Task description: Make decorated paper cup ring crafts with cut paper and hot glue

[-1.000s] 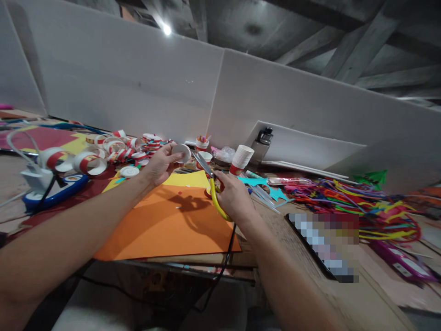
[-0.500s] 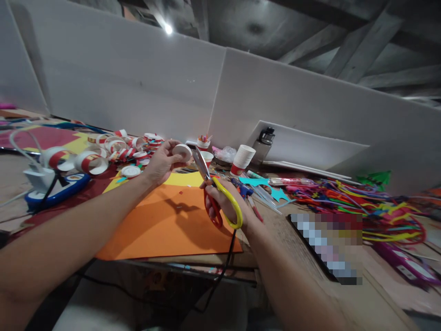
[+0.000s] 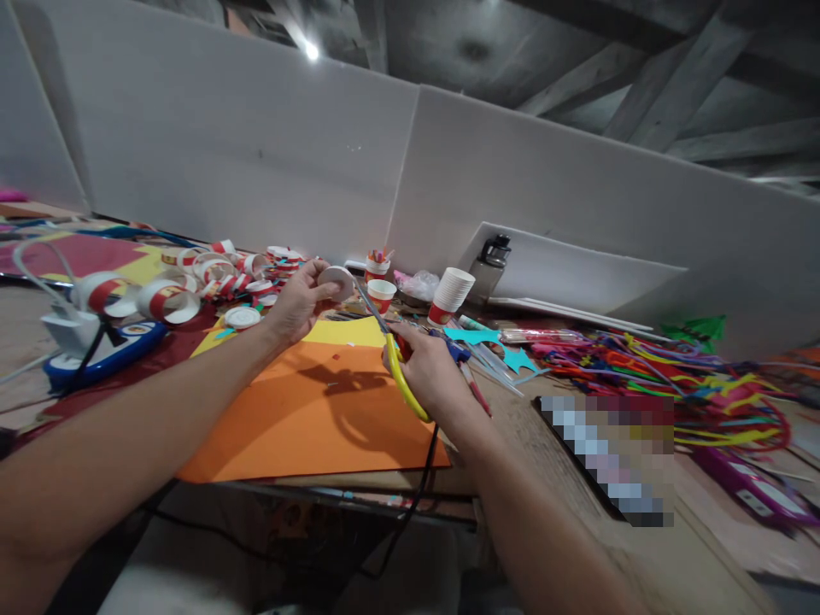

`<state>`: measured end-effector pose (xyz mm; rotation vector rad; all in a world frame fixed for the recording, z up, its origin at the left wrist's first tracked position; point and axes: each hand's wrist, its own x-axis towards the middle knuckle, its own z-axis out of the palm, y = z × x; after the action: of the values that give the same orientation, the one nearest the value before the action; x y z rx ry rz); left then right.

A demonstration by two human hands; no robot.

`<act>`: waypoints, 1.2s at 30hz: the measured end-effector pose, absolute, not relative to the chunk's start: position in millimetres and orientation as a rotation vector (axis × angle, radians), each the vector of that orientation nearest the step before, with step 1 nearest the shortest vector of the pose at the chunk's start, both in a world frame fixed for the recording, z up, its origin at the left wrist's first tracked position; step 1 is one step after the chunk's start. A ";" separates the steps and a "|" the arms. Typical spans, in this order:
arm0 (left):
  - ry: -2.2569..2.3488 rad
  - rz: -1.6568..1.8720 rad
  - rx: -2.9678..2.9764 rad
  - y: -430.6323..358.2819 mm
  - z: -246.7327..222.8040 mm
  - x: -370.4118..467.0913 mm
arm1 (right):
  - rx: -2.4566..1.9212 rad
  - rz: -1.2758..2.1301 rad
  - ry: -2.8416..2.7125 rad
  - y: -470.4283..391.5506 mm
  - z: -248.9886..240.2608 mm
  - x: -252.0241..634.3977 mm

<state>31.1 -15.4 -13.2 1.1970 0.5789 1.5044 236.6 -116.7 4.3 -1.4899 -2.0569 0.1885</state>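
Observation:
Between the thumb and fingers of my left hand (image 3: 301,301) is a small white paper disc (image 3: 336,284), held above the table. My right hand (image 3: 423,363) is closed round the handles of the scissors (image 3: 403,384); a yellow handle shows, and the other is mostly behind the fingers. The blade tips point up and left, close to the right edge of the disc; whether they touch it I cannot tell. Beneath both hands lie an orange sheet (image 3: 282,427) and a yellow sheet (image 3: 346,331).
Cut red-and-white cup spirals (image 3: 170,299) lie at the left, near a blue power strip (image 3: 137,340). Stacked paper cups (image 3: 451,295) and a bottle (image 3: 488,273) stand behind. Colourful pipe cleaners (image 3: 641,367), a pixelated dark-edged object (image 3: 606,461) and a purple item (image 3: 756,491) are right.
The scissors have turned in my right hand, hiding the red handle behind the fingers. The blades look narrower and lie edge-on near the disc. My left hand has barely moved.

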 end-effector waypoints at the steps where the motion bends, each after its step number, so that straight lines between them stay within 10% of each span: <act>1: 0.567 1.495 1.197 -15.6 -13.0 30.8 | -1.520 0.093 -2.077 -117.0 5.3 237.3; 36: 0.511 1.501 1.290 -14.9 -13.2 29.0 | -1.621 -0.083 -2.146 -119.3 8.6 240.2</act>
<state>29.0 -14.9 -13.2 1.2902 0.5109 1.5007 240.2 -119.3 8.6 -1.6207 -2.1464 -0.0831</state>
